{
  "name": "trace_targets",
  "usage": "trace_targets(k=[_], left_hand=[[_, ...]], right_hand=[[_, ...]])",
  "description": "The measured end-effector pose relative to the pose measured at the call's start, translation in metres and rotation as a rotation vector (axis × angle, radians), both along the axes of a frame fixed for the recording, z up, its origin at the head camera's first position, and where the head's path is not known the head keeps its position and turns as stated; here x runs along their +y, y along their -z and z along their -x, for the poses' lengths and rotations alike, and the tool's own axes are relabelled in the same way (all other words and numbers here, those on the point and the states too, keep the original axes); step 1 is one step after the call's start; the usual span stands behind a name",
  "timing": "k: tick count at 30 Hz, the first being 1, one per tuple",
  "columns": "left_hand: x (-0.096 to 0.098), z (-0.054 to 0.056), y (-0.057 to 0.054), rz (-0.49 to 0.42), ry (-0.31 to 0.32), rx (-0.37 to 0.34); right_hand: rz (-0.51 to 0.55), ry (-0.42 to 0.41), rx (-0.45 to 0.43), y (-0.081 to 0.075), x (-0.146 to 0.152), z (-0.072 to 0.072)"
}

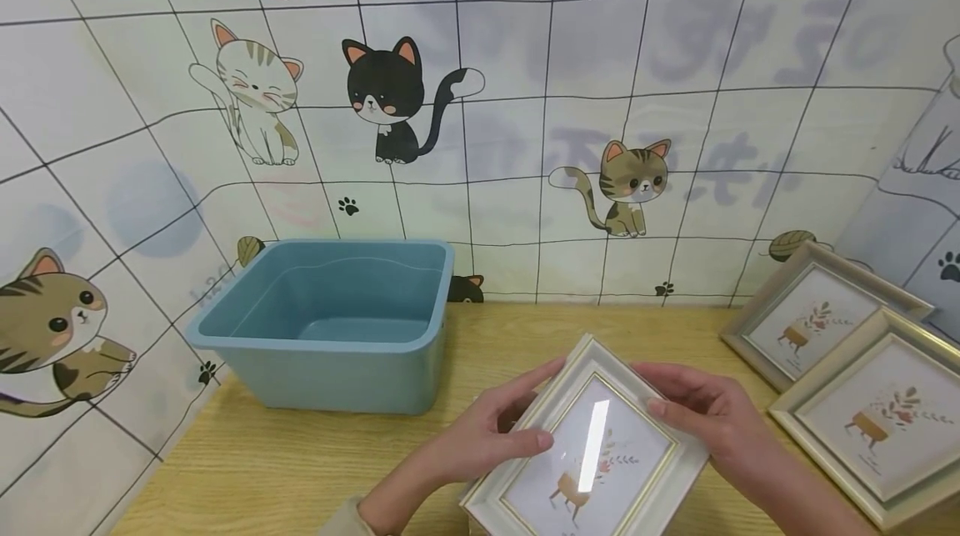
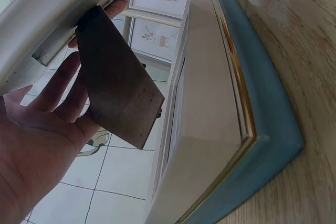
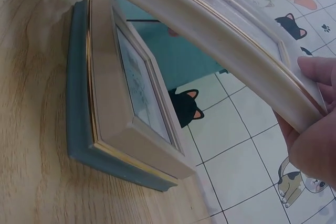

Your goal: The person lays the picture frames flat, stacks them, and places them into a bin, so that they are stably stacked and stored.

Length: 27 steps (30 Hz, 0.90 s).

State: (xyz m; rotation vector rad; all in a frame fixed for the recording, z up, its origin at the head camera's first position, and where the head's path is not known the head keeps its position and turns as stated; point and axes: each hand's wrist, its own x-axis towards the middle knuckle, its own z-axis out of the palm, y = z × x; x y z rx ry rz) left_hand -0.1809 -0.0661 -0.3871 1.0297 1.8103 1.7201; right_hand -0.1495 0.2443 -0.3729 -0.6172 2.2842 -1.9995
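Pinching the white frame (image 1: 585, 444) above the stacked frames (image 3: 111, 87), left hand (image 1: 487, 429) and right hand (image 1: 708, 417) each have their grip clamped on its edges; the pair of frames (image 1: 885, 423) at right seems set out; the rest apparently remain

My left hand (image 1: 498, 432) and right hand (image 1: 716, 413) grip a white, gold-lined rectangular picture frame (image 1: 581, 448).
A blue rectangular plastic tub (image 1: 337, 378) stands at my left, two overlapping beige rectangular frames (image 1: 873, 436) at my right.
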Motion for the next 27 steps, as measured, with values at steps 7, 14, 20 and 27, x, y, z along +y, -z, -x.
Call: trace_targets(k=[7, 14, 20, 27], left_hand=[[-0.005, 0.0, 0.003, -0.006, -0.003, -0.006], [-0.012, 0.001, 0.004, -0.01, -0.016, -0.07], [-0.015, 0.002, 0.005, 0.035, -0.092, -0.086], [-0.017, 0.007, 0.011, -0.005, -0.249, -0.036]], right_hand=[[0.044, -0.025, -0.086, 0.002, 0.002, 0.0], [0.072, 0.011, -0.23, 0.002, 0.003, 0.0], [0.117, 0.08, -0.288, 0.002, 0.006, -0.001], [0.183, 0.247, -0.329, 0.007, 0.004, -0.002]])
